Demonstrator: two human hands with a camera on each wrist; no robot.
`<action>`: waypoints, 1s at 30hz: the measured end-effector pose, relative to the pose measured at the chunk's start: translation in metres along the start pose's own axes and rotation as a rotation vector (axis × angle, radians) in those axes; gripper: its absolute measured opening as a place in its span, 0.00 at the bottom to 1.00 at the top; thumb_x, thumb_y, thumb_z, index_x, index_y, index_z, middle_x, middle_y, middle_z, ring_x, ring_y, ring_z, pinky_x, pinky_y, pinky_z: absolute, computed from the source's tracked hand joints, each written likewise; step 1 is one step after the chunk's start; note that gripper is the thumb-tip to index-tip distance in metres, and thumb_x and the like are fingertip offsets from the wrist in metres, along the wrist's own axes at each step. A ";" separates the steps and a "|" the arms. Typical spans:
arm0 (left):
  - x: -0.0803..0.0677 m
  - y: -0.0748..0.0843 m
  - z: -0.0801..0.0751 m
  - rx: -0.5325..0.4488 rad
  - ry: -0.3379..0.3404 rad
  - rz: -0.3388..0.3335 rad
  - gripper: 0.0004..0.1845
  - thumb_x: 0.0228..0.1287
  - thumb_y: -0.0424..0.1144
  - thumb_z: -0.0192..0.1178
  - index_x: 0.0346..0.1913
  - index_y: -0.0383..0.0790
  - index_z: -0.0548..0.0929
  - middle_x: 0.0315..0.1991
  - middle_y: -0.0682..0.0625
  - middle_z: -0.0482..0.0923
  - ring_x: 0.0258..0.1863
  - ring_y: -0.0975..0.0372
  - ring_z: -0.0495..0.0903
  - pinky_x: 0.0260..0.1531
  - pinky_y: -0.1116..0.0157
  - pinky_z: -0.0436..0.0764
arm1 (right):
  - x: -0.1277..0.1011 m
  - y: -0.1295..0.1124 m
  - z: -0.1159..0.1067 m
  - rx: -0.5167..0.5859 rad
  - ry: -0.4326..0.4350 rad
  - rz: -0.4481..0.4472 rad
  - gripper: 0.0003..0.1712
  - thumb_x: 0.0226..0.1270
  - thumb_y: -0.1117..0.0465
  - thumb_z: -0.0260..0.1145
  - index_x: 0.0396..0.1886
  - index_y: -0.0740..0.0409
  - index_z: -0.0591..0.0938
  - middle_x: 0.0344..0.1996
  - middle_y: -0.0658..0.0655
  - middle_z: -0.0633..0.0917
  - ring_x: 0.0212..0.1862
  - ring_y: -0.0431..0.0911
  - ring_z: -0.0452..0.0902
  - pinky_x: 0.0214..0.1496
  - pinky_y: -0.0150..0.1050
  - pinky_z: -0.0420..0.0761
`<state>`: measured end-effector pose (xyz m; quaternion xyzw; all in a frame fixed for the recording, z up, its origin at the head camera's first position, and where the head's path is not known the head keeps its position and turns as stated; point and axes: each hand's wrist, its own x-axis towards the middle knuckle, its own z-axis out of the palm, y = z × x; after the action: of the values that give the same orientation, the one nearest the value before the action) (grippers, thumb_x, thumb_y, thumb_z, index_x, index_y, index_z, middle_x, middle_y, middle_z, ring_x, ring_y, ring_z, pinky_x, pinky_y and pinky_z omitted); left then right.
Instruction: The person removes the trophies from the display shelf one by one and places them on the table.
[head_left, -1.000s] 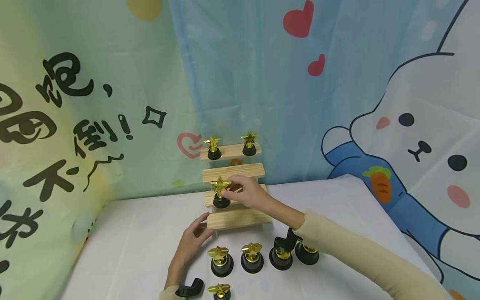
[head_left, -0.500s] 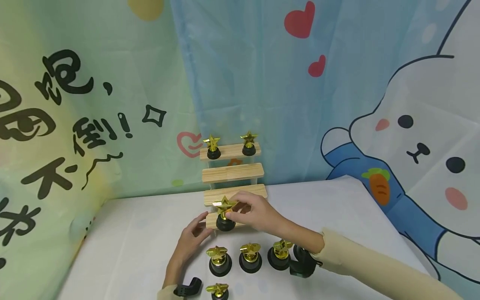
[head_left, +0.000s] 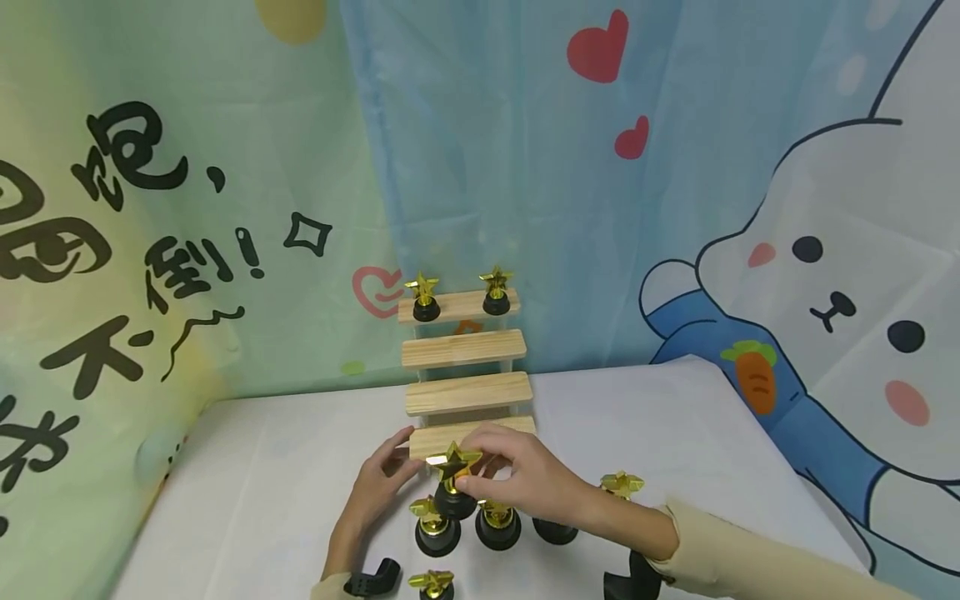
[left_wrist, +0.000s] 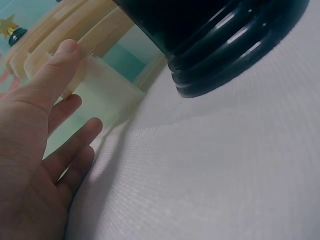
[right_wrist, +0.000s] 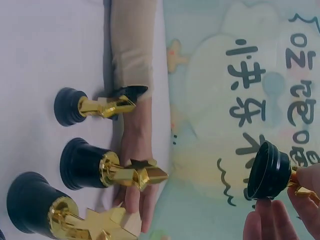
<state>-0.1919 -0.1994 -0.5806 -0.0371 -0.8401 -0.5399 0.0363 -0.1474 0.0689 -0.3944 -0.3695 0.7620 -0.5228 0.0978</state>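
Star trophy [head_left: 453, 475] lowered off steps, pinched by right hand [head_left: 525, 487], left hand [head_left: 378, 492] relaxed, white table [head_left: 247, 492]

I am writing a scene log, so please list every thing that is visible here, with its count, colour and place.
shelf trophies: two, gold stars on black bases, top step of the rack
held trophy: one, gold and black, lifted in front of the rack
table trophies: five, gold and black, on the table by the hands, some partly hidden
rack: one, pale wood, four steps, back of the table
table: one, white cloth
backdrop: green and blue cloth, rabbit and hearts, behind
left hand: touches the lowest step's left end
right hand: fingers pinch the held trophy
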 end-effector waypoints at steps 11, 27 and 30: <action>0.000 -0.002 0.001 0.009 -0.007 0.034 0.34 0.57 0.49 0.69 0.67 0.47 0.72 0.64 0.52 0.76 0.52 0.58 0.83 0.52 0.68 0.81 | -0.025 0.003 0.013 -0.028 0.011 -0.107 0.11 0.67 0.59 0.66 0.48 0.54 0.82 0.44 0.56 0.83 0.37 0.34 0.79 0.35 0.32 0.84; 0.000 -0.002 0.000 0.008 -0.004 0.030 0.35 0.57 0.50 0.69 0.68 0.47 0.72 0.65 0.51 0.75 0.53 0.58 0.82 0.52 0.68 0.81 | -0.041 0.012 0.018 -0.074 0.033 -0.152 0.06 0.67 0.59 0.66 0.42 0.49 0.81 0.40 0.51 0.83 0.35 0.38 0.76 0.35 0.30 0.82; 0.001 -0.002 0.000 0.015 -0.004 0.040 0.35 0.57 0.49 0.69 0.68 0.47 0.72 0.65 0.51 0.75 0.53 0.58 0.82 0.52 0.68 0.81 | -0.048 0.022 0.020 -0.061 0.039 -0.150 0.07 0.67 0.60 0.66 0.43 0.49 0.80 0.40 0.51 0.83 0.35 0.38 0.76 0.34 0.31 0.83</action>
<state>-0.1930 -0.1999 -0.5823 -0.0546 -0.8432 -0.5328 0.0457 -0.1130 0.0899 -0.4333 -0.4180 0.7496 -0.5122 0.0320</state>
